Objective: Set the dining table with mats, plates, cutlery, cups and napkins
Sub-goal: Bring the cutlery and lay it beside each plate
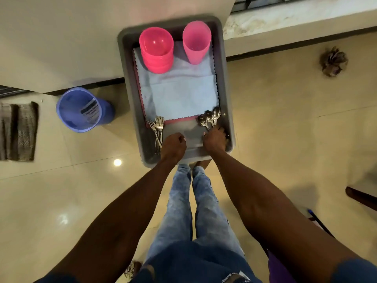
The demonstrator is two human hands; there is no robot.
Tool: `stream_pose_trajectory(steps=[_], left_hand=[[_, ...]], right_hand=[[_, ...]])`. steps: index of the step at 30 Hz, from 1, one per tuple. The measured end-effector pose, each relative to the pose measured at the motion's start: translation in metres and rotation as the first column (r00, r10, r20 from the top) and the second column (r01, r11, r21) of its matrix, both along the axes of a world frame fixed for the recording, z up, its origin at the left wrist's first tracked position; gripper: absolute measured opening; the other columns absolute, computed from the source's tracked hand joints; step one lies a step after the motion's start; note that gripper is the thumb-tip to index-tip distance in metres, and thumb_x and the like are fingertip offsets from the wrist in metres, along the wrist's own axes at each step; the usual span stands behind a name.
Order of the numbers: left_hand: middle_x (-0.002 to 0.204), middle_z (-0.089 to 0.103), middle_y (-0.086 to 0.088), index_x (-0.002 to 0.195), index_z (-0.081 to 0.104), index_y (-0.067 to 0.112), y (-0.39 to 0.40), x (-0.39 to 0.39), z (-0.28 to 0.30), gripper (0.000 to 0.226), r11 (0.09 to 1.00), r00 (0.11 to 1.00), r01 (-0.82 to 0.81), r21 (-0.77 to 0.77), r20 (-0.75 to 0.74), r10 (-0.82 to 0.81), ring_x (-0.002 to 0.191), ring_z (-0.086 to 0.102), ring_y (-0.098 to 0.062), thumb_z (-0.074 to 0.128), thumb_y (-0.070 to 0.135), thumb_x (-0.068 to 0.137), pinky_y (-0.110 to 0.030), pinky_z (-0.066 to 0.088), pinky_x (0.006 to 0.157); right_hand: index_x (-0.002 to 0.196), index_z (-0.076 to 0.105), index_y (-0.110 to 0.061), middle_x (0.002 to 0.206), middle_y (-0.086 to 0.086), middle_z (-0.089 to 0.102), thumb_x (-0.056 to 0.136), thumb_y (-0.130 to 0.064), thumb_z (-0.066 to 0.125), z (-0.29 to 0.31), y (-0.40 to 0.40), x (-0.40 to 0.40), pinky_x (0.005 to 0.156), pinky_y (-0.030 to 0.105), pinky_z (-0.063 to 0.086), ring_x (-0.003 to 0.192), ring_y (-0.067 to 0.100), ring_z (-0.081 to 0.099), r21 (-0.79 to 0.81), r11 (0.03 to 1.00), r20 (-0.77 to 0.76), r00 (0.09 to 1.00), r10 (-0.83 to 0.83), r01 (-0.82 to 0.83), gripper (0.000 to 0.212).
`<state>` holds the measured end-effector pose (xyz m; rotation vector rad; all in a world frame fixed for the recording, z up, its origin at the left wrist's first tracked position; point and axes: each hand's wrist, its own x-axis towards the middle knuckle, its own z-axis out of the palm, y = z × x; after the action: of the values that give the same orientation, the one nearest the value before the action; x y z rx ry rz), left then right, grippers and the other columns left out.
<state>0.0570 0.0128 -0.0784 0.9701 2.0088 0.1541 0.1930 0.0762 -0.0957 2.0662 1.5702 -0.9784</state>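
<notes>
A grey tray [222,78] hangs above the floor in front of me. It carries a stack of pink bowls [156,48], pink cups [196,42], light blue napkins [181,97] over a pink mat [173,120], several forks [158,124] and spoons [209,116]. My left hand [173,146] is curled at the tray's near end, just right of the fork handles. At the same end my right hand [215,139] grips with its fingers over the spoon handles. A paler grey patch [193,135] lies between my hands.
A blue bucket [81,109] stands on the tiled floor at the left, by the wall's black skirting. A dark cloth [18,131] lies at far left. A brown tuft [333,62] sits at upper right, and a dark furniture edge [361,198] at right.
</notes>
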Motion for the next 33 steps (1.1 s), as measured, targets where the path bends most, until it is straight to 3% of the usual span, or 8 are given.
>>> stream_pose_trajectory(steps=[5, 12, 19, 23, 26, 28, 30, 33], left_hand=[[0.105, 0.07, -0.012, 0.103, 0.069, 0.009, -0.006, -0.003, -0.016, 0.02, 0.999, 1.0, -0.027, 0.036, -0.012, 0.027, 0.098, 0.063, -0.029, 0.053, 0.017, 0.095, -0.025, 0.037, 0.075], [0.106, 0.07, -0.011, 0.104, 0.069, 0.009, -0.01, -0.002, -0.023, 0.02, 0.999, 0.999, -0.048, 0.024, -0.001, 0.048, 0.098, 0.063, -0.028, 0.054, 0.019, 0.095, -0.024, 0.038, 0.076], [0.102, 0.07, -0.012, 0.102, 0.069, 0.008, -0.006, 0.005, -0.01, 0.021, 1.0, 1.0, -0.025, 0.019, 0.012, 0.025, 0.095, 0.064, -0.029, 0.054, 0.021, 0.095, -0.031, 0.046, 0.08], [0.1, 0.07, -0.014, 0.097, 0.07, 0.006, 0.003, 0.011, 0.012, 0.021, 0.999, 0.999, -0.039, -0.019, 0.038, 0.039, 0.092, 0.064, -0.03, 0.055, 0.02, 0.094, -0.034, 0.047, 0.078], [0.089, 0.07, -0.015, 0.089, 0.07, 0.003, 0.009, 0.019, 0.041, 0.021, 0.992, 0.982, -0.122, -0.035, 0.143, 0.126, 0.079, 0.061, -0.026, 0.057, 0.019, 0.093, -0.033, 0.044, 0.071], [0.081, 0.07, -0.01, 0.092, 0.07, 0.007, 0.013, 0.026, 0.064, 0.017, 0.962, 0.918, -0.26, -0.08, 0.287, 0.272, 0.071, 0.06, -0.021, 0.059, 0.02, 0.094, -0.032, 0.048, 0.067], [0.075, 0.067, -0.003, 0.095, 0.068, 0.013, 0.018, 0.034, 0.092, 0.011, 0.908, 0.811, -0.386, -0.162, 0.41, 0.417, 0.067, 0.059, -0.017, 0.06, 0.021, 0.094, -0.028, 0.047, 0.061], [0.082, 0.069, -0.003, 0.102, 0.069, 0.011, 0.023, 0.045, 0.123, 0.019, 0.884, 0.711, -0.422, -0.201, 0.531, 0.461, 0.076, 0.061, -0.018, 0.061, 0.026, 0.094, -0.029, 0.047, 0.065]], right_hand=[[0.146, 0.025, -0.003, 0.137, 0.018, 0.044, 0.096, -0.031, 0.057, -0.023, 0.005, -0.008, 0.098, 0.046, 0.042, 0.126, 0.036, 0.047, 0.079, 0.993, 0.016, 0.996, -0.085, 0.084, 0.066], [0.121, 0.055, -0.003, 0.122, 0.018, 0.057, 0.094, -0.012, 0.054, -0.034, 0.012, -0.006, 0.089, 0.04, 0.048, 0.115, 0.036, 0.057, 0.084, 0.976, -0.115, 0.975, -0.191, 0.201, 0.029], [0.124, 0.053, -0.011, 0.119, 0.016, 0.063, 0.092, -0.01, 0.047, -0.015, 0.013, 0.001, 0.081, 0.035, 0.044, 0.11, 0.038, 0.059, -0.014, 0.951, -0.255, 0.919, -0.301, 0.308, 0.032], [0.12, 0.059, -0.01, 0.098, 0.013, 0.066, 0.094, -0.01, 0.045, 0.011, 0.012, 0.004, 0.063, 0.03, 0.044, 0.089, 0.034, 0.064, -0.067, 0.907, -0.417, 0.814, -0.404, 0.415, 0.029], [0.097, 0.063, -0.019, 0.073, 0.003, 0.059, 0.094, -0.009, 0.043, 0.054, 0.009, 0.009, 0.051, 0.025, 0.034, 0.061, 0.017, 0.052, -0.15, 0.838, -0.552, 0.659, -0.511, 0.525, 0.023], [0.087, 0.055, -0.019, 0.064, 0.001, 0.049, 0.092, -0.003, 0.039, 0.088, 0.006, 0.014, 0.045, 0.022, 0.027, 0.05, 0.011, 0.04, -0.237, 0.781, -0.609, 0.538, -0.583, 0.578, 0.024], [0.09, 0.05, -0.014, 0.062, 0.002, 0.045, 0.093, -0.002, 0.037, 0.122, -0.002, 0.021, 0.042, 0.021, 0.024, 0.045, 0.01, 0.034, -0.284, 0.754, -0.64, 0.468, -0.609, 0.592, 0.018], [0.091, 0.051, -0.012, 0.061, 0.002, 0.046, 0.093, -0.002, 0.038, 0.159, -0.015, 0.032, 0.043, 0.024, 0.026, 0.044, 0.01, 0.035, -0.292, 0.743, -0.684, 0.411, -0.602, 0.602, 0.017]])
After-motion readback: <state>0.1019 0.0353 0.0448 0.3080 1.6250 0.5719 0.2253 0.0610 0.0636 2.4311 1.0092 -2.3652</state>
